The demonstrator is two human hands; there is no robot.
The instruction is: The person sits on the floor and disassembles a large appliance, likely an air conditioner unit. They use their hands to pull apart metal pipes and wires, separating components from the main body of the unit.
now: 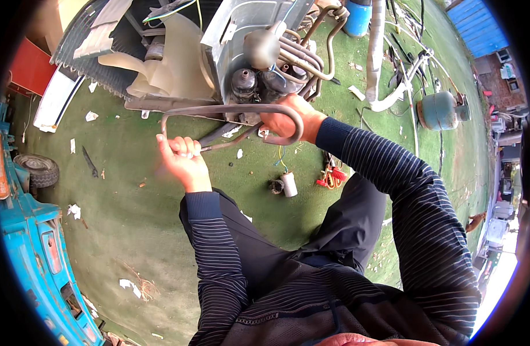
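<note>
Okay, so the left hand (188, 164) was wrapped round the left end of a bent metal pipe (219, 108), and the right hand (291, 118) was at its right-hand curve, fingers partly hidden. Just beyond, an open metal casing (217, 57) held a black canister (243, 81) and coiled tubes (305, 63). Nearer, a white cylinder (289, 184) lay by red clips (335, 175); farther right, a green gas tank (440, 111); left, a blue vehicle (28, 230).
</note>
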